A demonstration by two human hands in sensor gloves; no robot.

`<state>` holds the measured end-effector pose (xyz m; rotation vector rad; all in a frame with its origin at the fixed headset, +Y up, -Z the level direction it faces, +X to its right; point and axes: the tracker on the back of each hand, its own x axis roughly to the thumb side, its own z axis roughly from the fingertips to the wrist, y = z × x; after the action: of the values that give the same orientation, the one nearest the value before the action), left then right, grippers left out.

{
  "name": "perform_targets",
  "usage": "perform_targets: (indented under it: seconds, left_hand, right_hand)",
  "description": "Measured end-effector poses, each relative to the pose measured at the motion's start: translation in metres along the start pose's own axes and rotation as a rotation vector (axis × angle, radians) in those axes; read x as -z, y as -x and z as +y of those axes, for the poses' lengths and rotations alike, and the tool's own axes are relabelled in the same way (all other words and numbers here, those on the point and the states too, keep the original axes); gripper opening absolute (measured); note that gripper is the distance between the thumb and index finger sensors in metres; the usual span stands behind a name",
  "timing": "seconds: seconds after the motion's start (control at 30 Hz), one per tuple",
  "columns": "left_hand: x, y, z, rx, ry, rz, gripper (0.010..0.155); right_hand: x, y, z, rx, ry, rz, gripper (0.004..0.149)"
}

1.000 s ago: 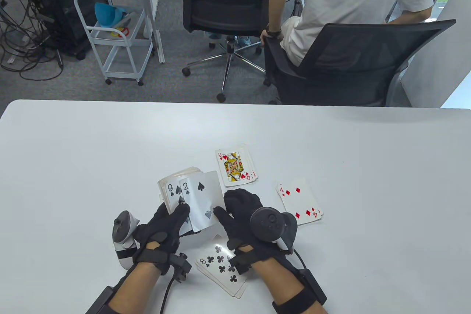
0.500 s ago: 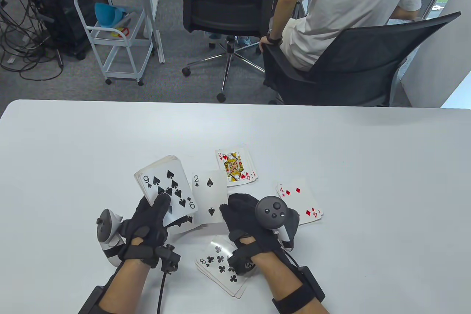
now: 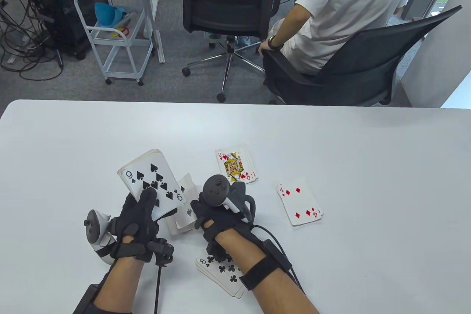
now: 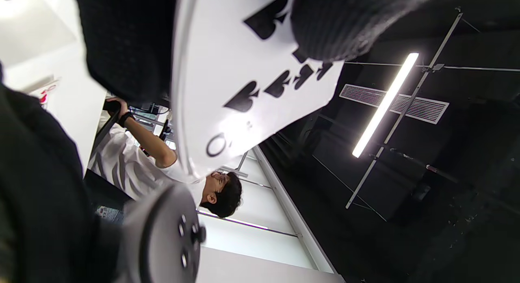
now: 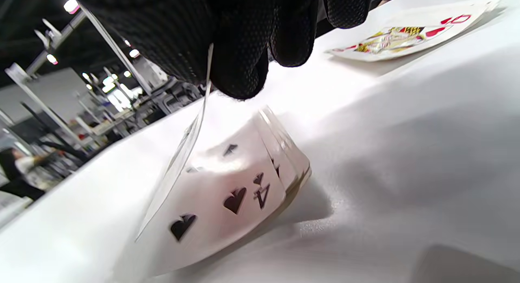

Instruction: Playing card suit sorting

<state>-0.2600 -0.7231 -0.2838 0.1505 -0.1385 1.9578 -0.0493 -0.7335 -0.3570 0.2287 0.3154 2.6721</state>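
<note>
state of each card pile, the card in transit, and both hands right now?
left hand: grips the deck, thumb on top
deck: held off the table, 9 of spades face up
right hand: pinches the 2 of spades
2 of spades: tilted, above the spade pile
spade pile: on table, face up, 4 on top
heart pile: on table, queen on top
diamond pile: on table, 4 on top
club pile: on table, 8 on top, partly under the right forearm
</note>
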Motion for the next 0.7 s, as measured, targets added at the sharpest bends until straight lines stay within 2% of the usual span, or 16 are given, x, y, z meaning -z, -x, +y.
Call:
perform_targets:
  seconds: [0.13,0.2,0.27,0.33,0.47,0.6,0.7]
  left_hand:
    - [0.000,-0.003,0.000,-0.010,0.003,-0.005,0.059]
    - [0.000,-0.003,0.000,-0.016,0.005,-0.001,0.059]
    - [0.001,-0.001,-0.001,-0.023,0.007,0.007,0.059]
    - [0.000,0.001,-0.001,-0.024,0.010,0.015,0.059]
    - [-0.001,0.003,-0.005,-0.011,0.024,0.028,0.059]
    - [-0.003,0.009,-0.013,0.012,0.066,0.060,0.059]
    - [-0.003,0.017,-0.020,0.048,0.098,0.090,0.059]
  right_hand:
    - [0.008,-0.007,0.018,-0.175,-0.031,0.039,0.038]
    - [0.009,-0.008,0.023,-0.269,0.009,0.040,0.038]
    - [0.007,-0.006,0.023,-0.277,0.010,0.026,0.039]
    - [0.002,-0.003,0.018,-0.231,0.018,0.010,0.039]
    - [-0.021,0.013,-0.006,-0.050,0.076,-0.046,0.042]
    - [-0.049,0.047,-0.036,0.191,0.193,-0.118,0.042]
    - [-0.061,0.070,-0.049,0.362,0.283,-0.157,0.044]
